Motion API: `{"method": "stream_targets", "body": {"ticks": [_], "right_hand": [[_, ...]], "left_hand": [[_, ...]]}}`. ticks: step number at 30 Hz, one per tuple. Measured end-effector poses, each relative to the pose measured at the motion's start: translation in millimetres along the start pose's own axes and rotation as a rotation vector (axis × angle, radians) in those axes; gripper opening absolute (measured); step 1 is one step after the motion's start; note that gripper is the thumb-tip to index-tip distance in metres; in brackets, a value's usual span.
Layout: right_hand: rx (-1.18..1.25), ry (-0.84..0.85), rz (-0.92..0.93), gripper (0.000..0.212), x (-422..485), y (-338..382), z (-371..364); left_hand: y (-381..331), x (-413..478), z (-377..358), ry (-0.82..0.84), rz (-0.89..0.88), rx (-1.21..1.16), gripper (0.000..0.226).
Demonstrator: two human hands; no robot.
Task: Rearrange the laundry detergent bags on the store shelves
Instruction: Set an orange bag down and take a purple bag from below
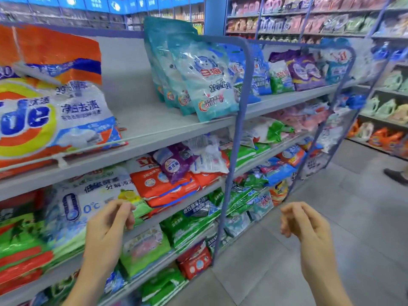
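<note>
Detergent bags fill a grey shelf unit (154, 129). On the top shelf a large orange and white bag (44, 107) lies at the left, and teal bags (198, 78) stand upright near the middle. On lower shelves lie a white and blue bag (88, 199), orange bags (167, 184) and green bags (194, 224). My left hand (108, 228) hovers in front of the white and blue bag with loosely curled fingers, holding nothing. My right hand (302, 219) hangs in the aisle, fingers loosely curled and empty.
A blue metal divider frame (240, 107) stands out from the shelf front. More shelves with bottles (384, 133) line the right side. A grey tiled floor (331, 228) runs along the aisle. Someone's shoe (395, 175) shows at the right edge.
</note>
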State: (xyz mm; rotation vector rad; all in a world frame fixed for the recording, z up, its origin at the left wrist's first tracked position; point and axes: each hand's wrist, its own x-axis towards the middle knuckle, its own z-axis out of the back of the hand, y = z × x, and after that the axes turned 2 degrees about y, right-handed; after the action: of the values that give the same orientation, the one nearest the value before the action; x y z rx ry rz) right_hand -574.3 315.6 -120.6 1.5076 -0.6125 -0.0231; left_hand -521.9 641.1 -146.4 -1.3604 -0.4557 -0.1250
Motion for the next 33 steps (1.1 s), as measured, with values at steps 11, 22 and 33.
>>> {"method": "stream_targets", "body": {"ticks": [11,22,33], "right_hand": [[-0.001,-0.083,-0.054,0.044,70.3,-66.5,52.4],[-0.016,-0.135,-0.037,0.044,177.0,-105.9,52.5],[0.009,0.019,-0.111,0.031,228.6,-132.7,26.6]], "left_hand": [[45.2,61.0,-92.5,0.076,0.035,0.169,0.025],[141.9,172.0,-175.0,0.096,-0.06,0.982,0.063],[158.8,195.8,-180.7,0.048,-0.081,1.159,0.035]]}}
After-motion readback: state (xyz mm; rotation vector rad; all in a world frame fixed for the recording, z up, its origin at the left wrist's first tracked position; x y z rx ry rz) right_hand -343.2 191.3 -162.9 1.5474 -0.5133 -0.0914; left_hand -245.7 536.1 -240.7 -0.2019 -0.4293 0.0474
